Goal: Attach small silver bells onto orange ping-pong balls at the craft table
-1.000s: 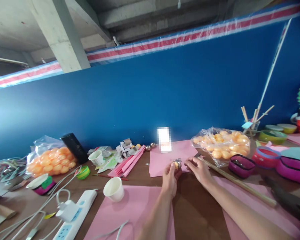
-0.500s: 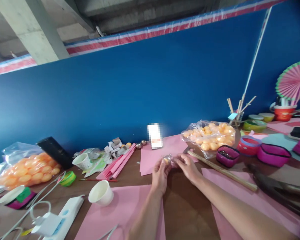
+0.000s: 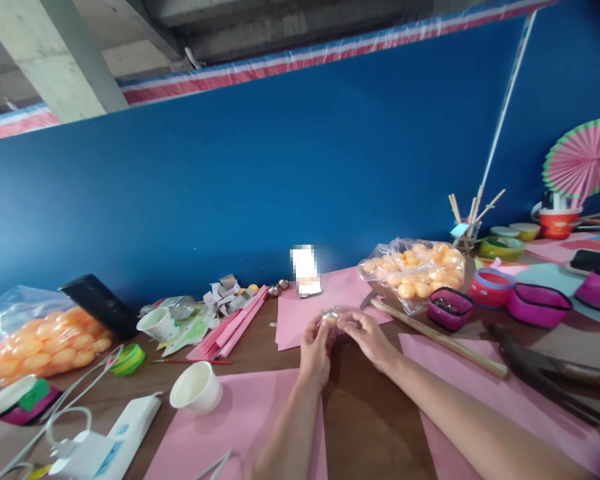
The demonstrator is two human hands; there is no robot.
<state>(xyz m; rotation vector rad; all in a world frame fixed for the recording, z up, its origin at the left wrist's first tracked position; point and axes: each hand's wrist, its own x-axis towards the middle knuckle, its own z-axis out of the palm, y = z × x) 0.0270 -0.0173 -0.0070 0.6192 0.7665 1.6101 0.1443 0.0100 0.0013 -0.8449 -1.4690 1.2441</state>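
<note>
Between my two hands is a small roundish thing in shiny silvery wrap [image 3: 330, 315], with a pale orange patch showing on it. My left hand [image 3: 316, 350] pinches it from the near left side. My right hand [image 3: 366, 337] has its fingers bent, with the fingertips at the right side of the same thing. Whether those fingertips grip it or only touch it is hard to make out. Both hands are just above the brown table, at the near edge of a pink paper sheet [image 3: 295, 327]. Beyond them stands a bright phone [image 3: 306, 270], its screen blurred out.
Bags of orange balls [image 3: 415, 267] lie to both sides. A white paper cup [image 3: 196, 388] rests on pink paper at left, near a power strip [image 3: 130, 427]. Right of my hands are a wooden stick [image 3: 443, 337], a dark hammer-like tool [image 3: 545, 377] and magenta bowls [image 3: 537, 305].
My right hand has come in closer to the silvery thing, its fingers now against or near it. My left hand keeps its pinch. The view has shifted slightly.
</note>
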